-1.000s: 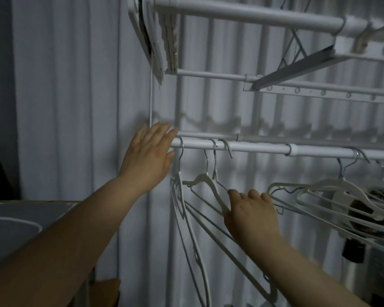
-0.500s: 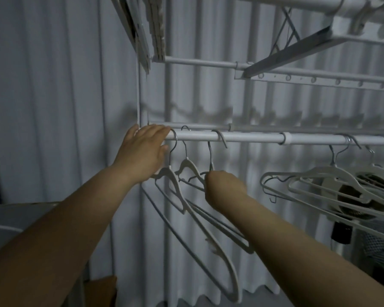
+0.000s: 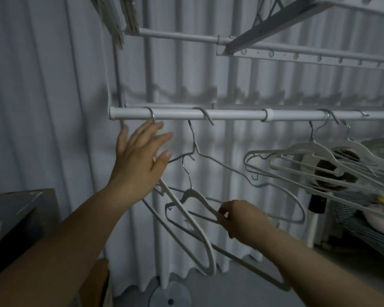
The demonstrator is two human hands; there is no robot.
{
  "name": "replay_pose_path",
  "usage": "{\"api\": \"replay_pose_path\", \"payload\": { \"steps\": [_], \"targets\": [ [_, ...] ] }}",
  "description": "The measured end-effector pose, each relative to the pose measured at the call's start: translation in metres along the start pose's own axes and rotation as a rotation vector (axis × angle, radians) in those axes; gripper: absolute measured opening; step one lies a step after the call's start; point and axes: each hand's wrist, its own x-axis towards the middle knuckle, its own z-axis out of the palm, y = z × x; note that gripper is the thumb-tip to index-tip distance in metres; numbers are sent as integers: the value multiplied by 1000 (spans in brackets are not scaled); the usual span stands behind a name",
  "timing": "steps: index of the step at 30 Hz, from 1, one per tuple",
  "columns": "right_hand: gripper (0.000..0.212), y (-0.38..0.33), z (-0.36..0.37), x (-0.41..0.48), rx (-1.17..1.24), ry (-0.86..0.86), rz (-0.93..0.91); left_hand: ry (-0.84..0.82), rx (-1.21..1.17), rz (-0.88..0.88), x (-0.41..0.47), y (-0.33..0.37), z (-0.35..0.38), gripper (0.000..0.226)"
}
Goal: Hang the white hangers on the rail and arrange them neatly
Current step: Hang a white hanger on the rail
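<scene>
- My right hand [image 3: 239,216] was lowest and nearest to me, its fingertips [image 3: 223,212] pinched together on the right shoulder of a white hanger [image 3: 193,196].
- That hanger was well below the rail, tilted down to the right. Its metal hook reached up to the neck of a wire hanger [image 3: 226,166]; I could not tell whether the two were caught together.
- My left hand [image 3: 138,165] was raised higher, just under the left end of the rail, with the fingers straight and spread apart, holding nothing.
- Behind that palm hung a second white hanger [image 3: 203,240]. Its hook sat over the rail near the left end, and its body slanted down to the right, crossing behind the hanger I pinched.
- A dark cabinet [image 3: 16,209] stood at my lower left.
- The rail [image 3: 237,114] ran level from left to right. The wire hanger's hook was over it, a little right of the second hanger's hook.
- Toward the right end of the rail a bunch of white hangers [image 3: 315,149] hung close together, well apart from the ones at my hands.
- On the floor below stood the rack's round base [image 3: 171,294].
- Farthest back, a pale pleated curtain [image 3: 42,107] covered the wall behind the rack.
</scene>
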Motion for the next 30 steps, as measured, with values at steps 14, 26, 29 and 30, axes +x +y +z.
{"api": "replay_pose_path", "payload": {
  "steps": [14, 26, 29, 30],
  "targets": [
    [22, 153, -61, -173, 519, -208, -159, -681, -190, -224, -70, 179, -3, 77],
    [17, 175, -83, -219, 626, -289, -261, -898, -485, -429, -112, 246, -47, 22],
    [9, 153, -80, -197, 617, -109, -221, -886, -370, -494, -121, 235, -74, 27],
    [11, 143, -78, -186, 616, -44, -200, -877, -311, -517, -124, 229, -83, 31]
  ]
}}
